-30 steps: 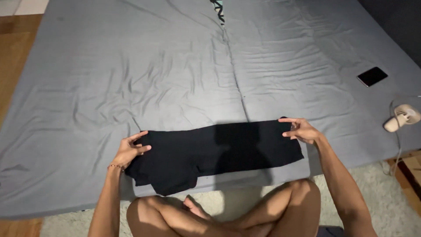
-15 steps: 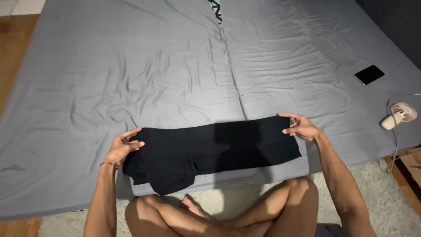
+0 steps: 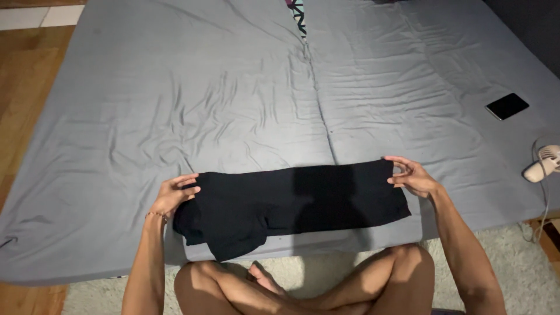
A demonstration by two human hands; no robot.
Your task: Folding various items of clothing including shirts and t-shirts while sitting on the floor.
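A black garment (image 3: 291,201), folded into a long band, lies across the near edge of a grey-sheeted mattress (image 3: 233,105). My left hand (image 3: 174,195) pinches the garment's left end, where a sleeve hangs toward the mattress edge. My right hand (image 3: 414,177) grips the upper corner of the right end. I sit cross-legged on the floor in front, knees below the garment.
A black phone (image 3: 507,106) lies on the sheet at the right. A small white fan (image 3: 542,163) with a cord sits at the right edge. A patterned cloth (image 3: 297,14) shows at the top. A pale rug (image 3: 326,274) and wood floor (image 3: 23,76) surround the mattress.
Both hands keep hold of the garment's ends. The view has shifted slightly; the garment lies about as before.
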